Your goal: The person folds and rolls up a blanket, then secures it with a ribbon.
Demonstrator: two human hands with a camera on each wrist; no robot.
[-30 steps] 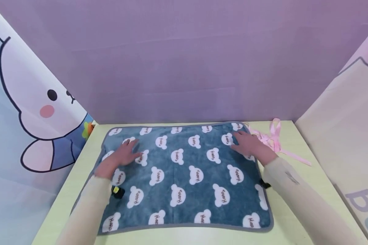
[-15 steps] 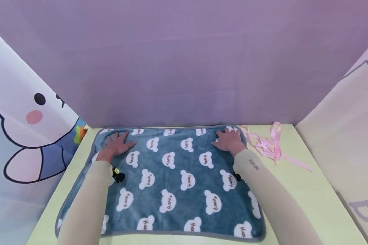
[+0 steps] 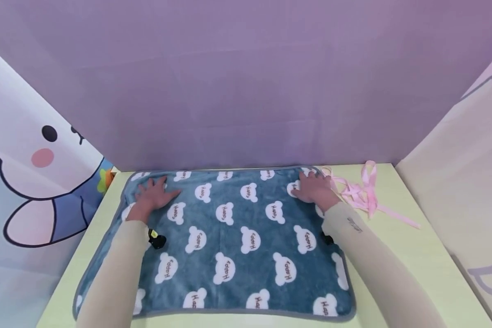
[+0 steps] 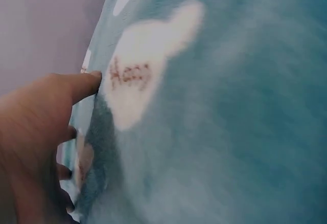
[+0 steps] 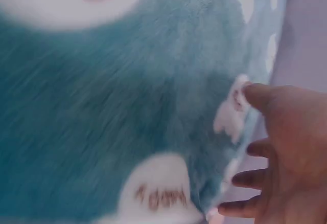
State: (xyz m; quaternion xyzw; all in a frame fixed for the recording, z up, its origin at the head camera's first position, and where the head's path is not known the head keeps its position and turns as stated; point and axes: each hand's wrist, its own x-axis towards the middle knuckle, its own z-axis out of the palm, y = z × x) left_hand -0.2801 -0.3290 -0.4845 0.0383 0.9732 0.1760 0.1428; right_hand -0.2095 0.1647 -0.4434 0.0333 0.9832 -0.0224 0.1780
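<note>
A teal fleece blanket with white bear-head prints and a grey edging lies spread flat on the table. My left hand rests on its far left part with the fingers spread. Near the far right corner my right hand touches the blanket, fingers apart. In the left wrist view the left hand's thumb and fingertips meet the fabric. The right wrist view has the right hand with its fingertips at the cloth.
A tangled pink ribbon lies on the pale yellow table right of the blanket. A purple curtain stands behind the table. Printed cloth panels close off both sides.
Both hands have reached farther toward the blanket's far edge, the left hand also leftward. Over the last half second the right hand has shifted slightly to the right.
</note>
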